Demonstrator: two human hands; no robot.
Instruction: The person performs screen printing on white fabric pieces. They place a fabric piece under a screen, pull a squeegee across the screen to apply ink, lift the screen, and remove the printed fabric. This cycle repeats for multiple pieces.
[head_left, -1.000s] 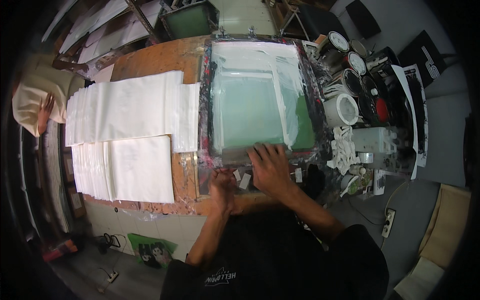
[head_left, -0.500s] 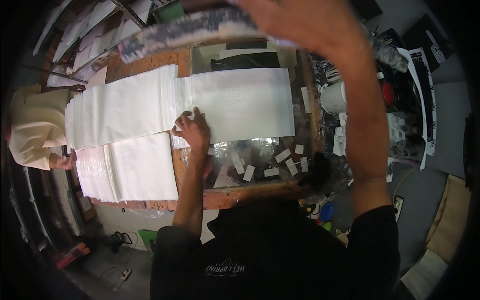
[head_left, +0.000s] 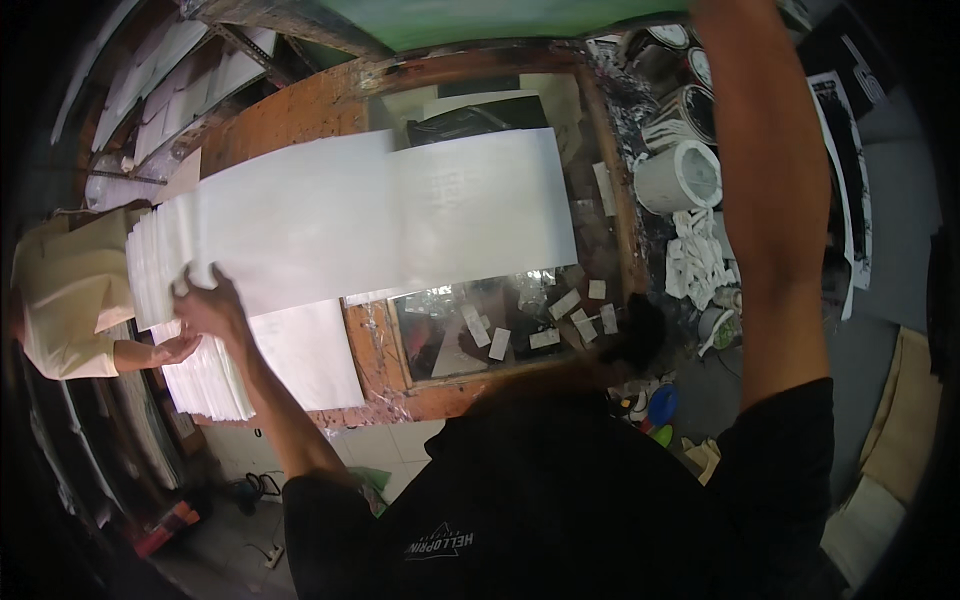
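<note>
My left hand is at the left end of a long white sheet or flat bag, its thumb and finger curled at the edge. The finger contact is partly hidden. That sheet lies over a row of overlapping white sheets and reaches right, to another white sheet with a faint mark on it. My right arm stretches up past the top of the picture, so the right hand is out of sight. At the top edge a framed green panel stands raised above the table.
A co-worker's hand is close below my left hand, beside a lower white stack. Small pale pieces lie on the glass. White bucket, paint cans and crumpled cloths stand at the right.
My left hand has moved left, to the end of the stacked sheets, and a sheet there has shifted. The framed panel has risen and my right hand has left the picture.
</note>
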